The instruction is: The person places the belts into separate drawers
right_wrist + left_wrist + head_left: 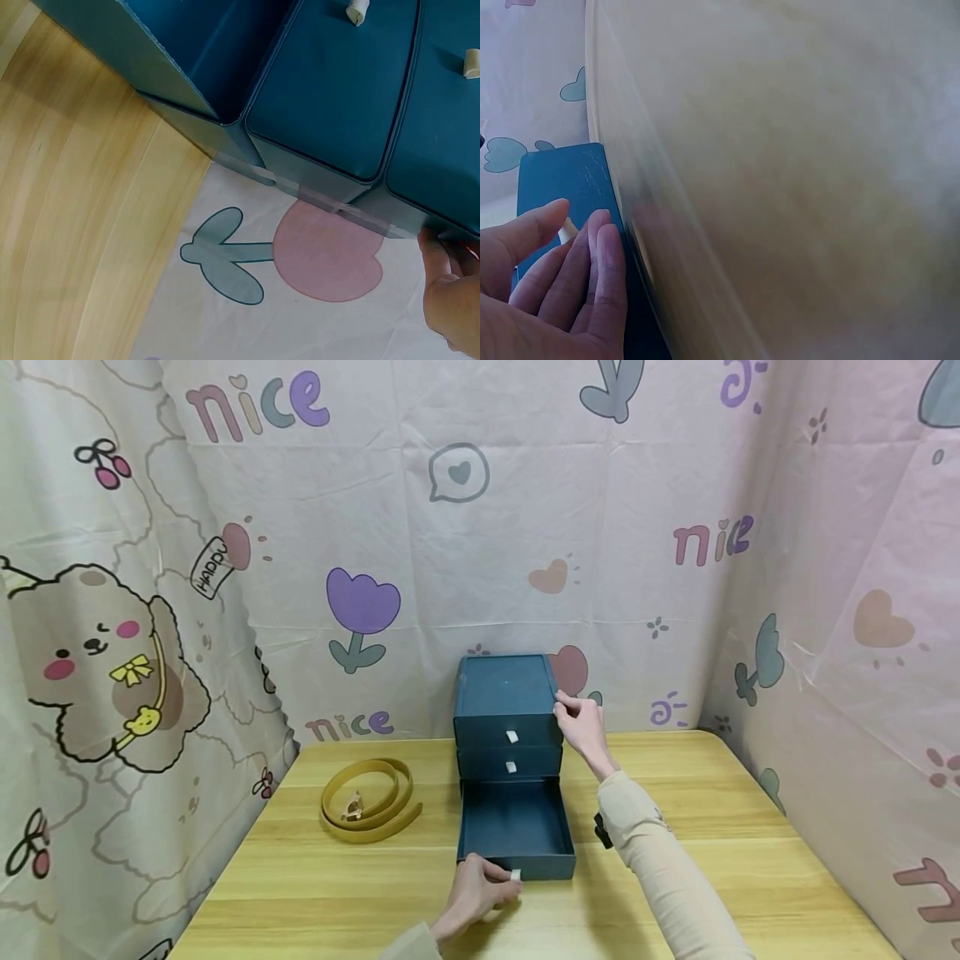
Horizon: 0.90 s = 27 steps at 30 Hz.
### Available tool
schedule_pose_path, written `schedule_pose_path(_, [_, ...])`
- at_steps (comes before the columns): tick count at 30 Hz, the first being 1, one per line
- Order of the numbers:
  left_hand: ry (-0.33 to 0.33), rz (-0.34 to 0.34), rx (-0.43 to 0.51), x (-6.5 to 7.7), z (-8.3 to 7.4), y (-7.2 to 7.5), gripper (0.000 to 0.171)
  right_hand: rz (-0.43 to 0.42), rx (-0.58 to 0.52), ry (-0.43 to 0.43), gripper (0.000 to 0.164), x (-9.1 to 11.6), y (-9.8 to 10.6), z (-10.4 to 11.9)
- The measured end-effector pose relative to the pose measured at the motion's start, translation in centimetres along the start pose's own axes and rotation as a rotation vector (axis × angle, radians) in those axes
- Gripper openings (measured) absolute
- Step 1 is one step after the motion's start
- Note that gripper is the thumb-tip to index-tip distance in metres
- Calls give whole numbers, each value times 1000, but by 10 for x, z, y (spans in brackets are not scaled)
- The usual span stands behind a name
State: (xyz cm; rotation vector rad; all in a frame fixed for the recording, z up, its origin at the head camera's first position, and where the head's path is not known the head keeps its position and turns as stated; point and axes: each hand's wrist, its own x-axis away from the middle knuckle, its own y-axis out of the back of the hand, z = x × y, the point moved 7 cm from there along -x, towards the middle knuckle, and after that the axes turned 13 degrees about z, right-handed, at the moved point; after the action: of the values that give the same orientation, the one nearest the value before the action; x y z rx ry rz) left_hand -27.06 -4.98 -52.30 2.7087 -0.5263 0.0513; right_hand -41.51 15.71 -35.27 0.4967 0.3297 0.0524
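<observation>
A dark blue drawer box [506, 685] stands on the table, its bottom drawer [517, 866] pulled out and holding nothing. At that drawer's front is my left hand [476, 893], with thumb and fingers about the small whitish pull tab [567, 230]; part of the tab is hidden by the fingers. My right hand [583, 724] holds the box's upper right front corner, and in the right wrist view the hand [454, 300] is partly cut off by the frame. Above the open drawer, the two upper drawers [330, 97] are closed, each with its own tab.
A coiled yellow belt [367, 835] with a metal buckle [354, 807] lies on the wooden table [300, 893], left of the box. A printed curtain [480, 543] hangs close behind the box and along both sides of the table.
</observation>
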Motion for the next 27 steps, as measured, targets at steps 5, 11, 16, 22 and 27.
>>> schedule_pose_path(5, [-10, 2, -5, 1, 0, -1, 11, -4, 7, 5, 37, 0, 0, 0])
schedule_pose_path(11, [-12, 7, -7, 3, 2, -1, 11, -5, 11, 9, 37, -1, 0, 0])
schedule_pose_path(16, [-23, 3, -8, 3, 1, -1, 11, -6, 14, 5, 37, -1, 0, 0])
schedule_pose_path(22, [-32, 7, -8, 3, 1, -2, 12, -5, 23, -2, 37, 0, 0, 0])
schedule_pose_path(27, [-45, 17, -15, 4, 0, -1, 17, 1, 13, -3, 37, 0, 0, 0])
